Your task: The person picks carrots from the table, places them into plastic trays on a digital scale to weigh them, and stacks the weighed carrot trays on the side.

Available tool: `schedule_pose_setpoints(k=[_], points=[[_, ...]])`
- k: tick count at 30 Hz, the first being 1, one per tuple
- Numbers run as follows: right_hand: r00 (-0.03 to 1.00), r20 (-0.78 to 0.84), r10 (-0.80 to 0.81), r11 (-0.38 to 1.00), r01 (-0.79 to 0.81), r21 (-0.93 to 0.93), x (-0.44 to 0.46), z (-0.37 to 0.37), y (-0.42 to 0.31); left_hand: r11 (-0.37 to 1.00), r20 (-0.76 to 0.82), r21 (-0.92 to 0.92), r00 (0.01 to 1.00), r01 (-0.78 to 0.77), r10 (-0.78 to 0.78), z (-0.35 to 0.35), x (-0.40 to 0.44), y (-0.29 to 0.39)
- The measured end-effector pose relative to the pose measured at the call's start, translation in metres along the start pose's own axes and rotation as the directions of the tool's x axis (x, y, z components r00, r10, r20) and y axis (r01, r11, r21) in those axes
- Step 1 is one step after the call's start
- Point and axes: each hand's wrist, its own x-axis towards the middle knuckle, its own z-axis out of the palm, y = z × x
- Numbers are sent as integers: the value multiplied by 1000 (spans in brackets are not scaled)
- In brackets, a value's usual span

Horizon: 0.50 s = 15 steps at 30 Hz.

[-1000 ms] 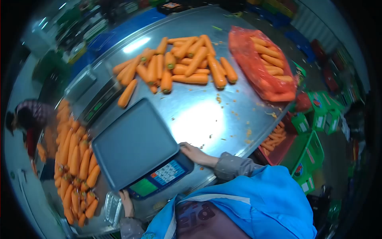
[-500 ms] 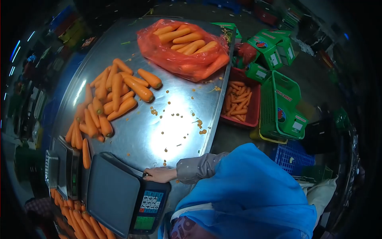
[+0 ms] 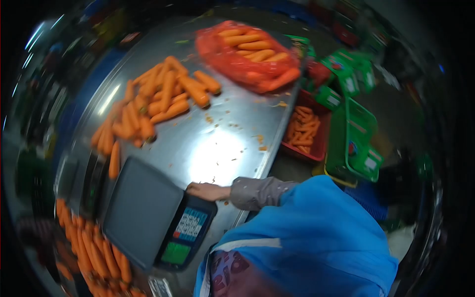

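My right hand [image 3: 209, 191], in a grey sleeve, has its fingers curled over the near corner of a digital weighing scale [image 3: 143, 213]. The scale has a dark flat pan, a keypad [image 3: 191, 222] and a green display. Nothing lies on its pan. My left hand is out of the picture. Beyond the scale, a pile of carrots [image 3: 166, 91] is heaped on the metal table [image 3: 198, 148], and one loose carrot [image 3: 114, 161] lies close to the pan's far corner. Further back sits an open red plastic bag [image 3: 242, 64] with carrots in it.
A second scale [image 3: 91, 183] stands left of mine, blurred. More carrots [image 3: 99, 257] lie at the lower left. Right of the table are a red crate [image 3: 321, 128] of carrots, a green crate [image 3: 341, 133] and green cartons [image 3: 346, 74]. Peelings litter the tabletop.
The whole view has shifted, so the table's things appear further up and mostly to the right. My right hand stays at the same corner of the scale.
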Motion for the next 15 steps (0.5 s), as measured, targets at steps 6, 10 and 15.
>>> schedule_pose_setpoints(k=[6,10,15], points=[[989,-87,-121,989,113,-101,2,5,23,970,-114,-242,993,12,-41,21,-49,-36],[993,-68,-96,984,84,-158,12,-10,44,974,-228,-216,973,-71,20,25,-57,-37],[994,-89,58,998,-60,-27,-4,-6,9,947,-264,-313,964,-78,-8,17,-55,-24]])
